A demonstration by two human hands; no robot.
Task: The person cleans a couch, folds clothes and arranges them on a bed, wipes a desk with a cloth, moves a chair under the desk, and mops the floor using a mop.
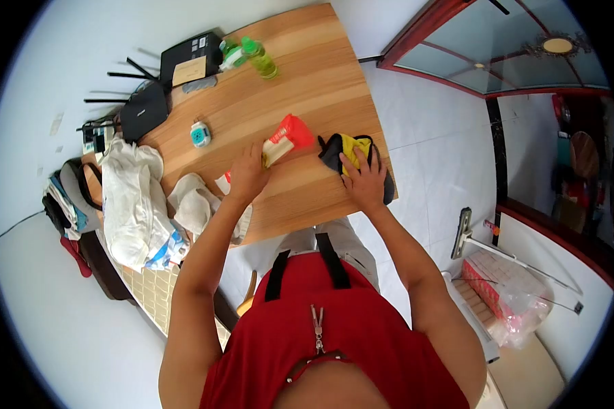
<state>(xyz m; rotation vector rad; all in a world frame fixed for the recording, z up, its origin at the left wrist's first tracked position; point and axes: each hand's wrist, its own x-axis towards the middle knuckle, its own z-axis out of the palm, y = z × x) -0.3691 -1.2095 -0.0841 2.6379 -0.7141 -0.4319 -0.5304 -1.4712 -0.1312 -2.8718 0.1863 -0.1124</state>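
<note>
Red fabric is noted nearest: a shirt (266, 341) worn by the person, with two black straps (333, 261) hanging at its front. Clock directions are taken from the wearer, 12 being straight ahead. At 1 o'clock, the right hand (365, 178) is laid over a yellow-and-grey cloth (352, 144) near the table's right edge; its fingers are spread apart and pressed on the fabric, which is bunched beneath. At 11 o'clock, the left hand (250, 174) is placed on the table (314, 68), fingertips against the near end of a red-and-white packet (283, 142); whether the fingers are clamped on it cannot be told. The packet is tilted toward 1 o'clock, its red end pointed away, between the two hands.

At 10 o'clock, a crumpled white cloth (192, 203) is partly hidden by the left forearm; just beyond it, a white bag (133, 204) is slumped over the table's left edge. At 3 o'clock, a mop (463, 235) is seen off the table. Between 10 and 11, a small white-and-blue bottle (200, 134) is found, with a black router (145, 112) farther out. Farthest on the table, toward 11, a black box (184, 56) is set beside a green-capped bottle (260, 60) of yellow-green liquid. Between 1 and 2, a red-framed glass door (457, 65) is observed beyond the table.
</note>
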